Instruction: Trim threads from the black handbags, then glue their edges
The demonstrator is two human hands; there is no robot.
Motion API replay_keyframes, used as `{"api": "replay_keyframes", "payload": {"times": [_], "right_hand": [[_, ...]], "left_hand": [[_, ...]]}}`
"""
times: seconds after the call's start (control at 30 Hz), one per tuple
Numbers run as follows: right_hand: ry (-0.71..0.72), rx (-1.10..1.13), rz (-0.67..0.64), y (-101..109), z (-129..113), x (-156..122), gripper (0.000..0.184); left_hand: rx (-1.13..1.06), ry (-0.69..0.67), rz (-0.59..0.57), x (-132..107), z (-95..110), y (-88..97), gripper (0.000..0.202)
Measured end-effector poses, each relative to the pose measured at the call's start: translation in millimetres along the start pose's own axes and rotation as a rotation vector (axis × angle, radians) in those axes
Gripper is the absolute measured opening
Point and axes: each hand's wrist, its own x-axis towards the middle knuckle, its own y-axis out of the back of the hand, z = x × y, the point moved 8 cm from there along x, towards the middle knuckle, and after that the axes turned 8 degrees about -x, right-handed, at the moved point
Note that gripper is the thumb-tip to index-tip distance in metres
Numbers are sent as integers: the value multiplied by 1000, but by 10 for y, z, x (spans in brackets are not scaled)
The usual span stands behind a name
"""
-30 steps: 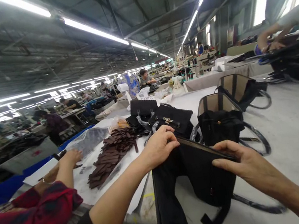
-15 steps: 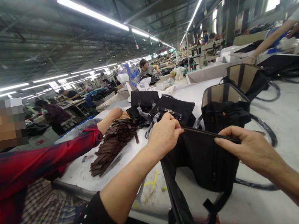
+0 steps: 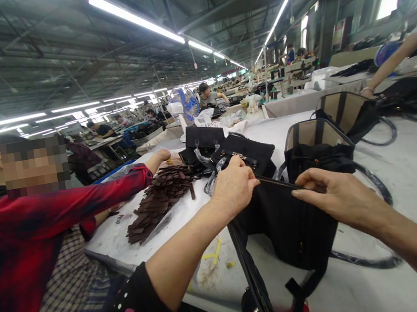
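A black bag [image 3: 291, 230] stands at the front of the white table, its straps hanging past the table's edge. My left hand [image 3: 235, 184] is closed in a pinch on the left part of the bag's top edge. On the same edge, a short way to the right, the thumb and fingers of my right hand [image 3: 330, 194] are closed. A stretch of dark rim shows between the two hands. Behind it is a second black bag [image 3: 315, 149] with a beige lining, standing with its top spread. Part of the near bag's rim is hidden by my fingers.
To the left, a co-worker in a red plaid sleeve [image 3: 91, 197] reaches over a pile of dark brown strips [image 3: 160, 201]. More black bags [image 3: 245, 150] with wrapped handles lie beyond. Another person's arm [image 3: 389, 64] reaches in at the right. A blue fan [image 3: 187, 103] stands farther back.
My right hand has shifted slightly left along the bag's edge, nearer my left hand. At the left, the co-worker's head and body have come further into view. The whole view has shifted a little.
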Motion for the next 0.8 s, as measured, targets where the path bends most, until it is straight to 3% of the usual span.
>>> {"api": "replay_keyframes", "payload": {"times": [0.27, 0.4, 0.5, 0.63, 0.8], "right_hand": [[119, -377, -1, -27, -176, 140, 26], [132, -471, -50, -50, -203, 207, 27], [165, -524, -87, -76, -352, 263, 25], [254, -588, -55, -97, -635, 293, 28], [287, -641, -42, -137, -674, 365, 33]], "left_hand": [[51, -5, -5, 3, 47, -27, 20], [90, 13, -15, 14, 27, -41, 21], [89, 11, -18, 16, 45, -37, 22], [70, 35, -19, 24, 34, -19, 21], [63, 32, -54, 93, -81, -83, 28]]}}
